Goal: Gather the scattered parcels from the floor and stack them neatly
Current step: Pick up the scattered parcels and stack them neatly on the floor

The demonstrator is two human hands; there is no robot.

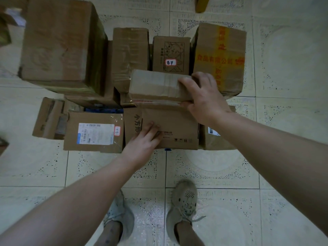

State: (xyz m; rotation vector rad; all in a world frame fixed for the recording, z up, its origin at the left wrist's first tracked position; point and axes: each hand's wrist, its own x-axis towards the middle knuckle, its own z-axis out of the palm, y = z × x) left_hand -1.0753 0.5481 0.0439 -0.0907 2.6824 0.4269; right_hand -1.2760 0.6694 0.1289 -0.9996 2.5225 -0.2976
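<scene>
Parcel cluster on tiled floor, centre of view.
Taped parcel: on top of the pile; right end gripped by right hand, fingers curled over top, thumb at near edge.
Flat parcel: just below, nearer to person; left hand rests on it, fingers straight, close together.
Labelled parcel: just left of flat parcel, white shipping label up.
Back row, left to right: large box, narrow box, cartoon-print box, yellow-taped box.
Grey shoes: on floor, bottom of view.
</scene>
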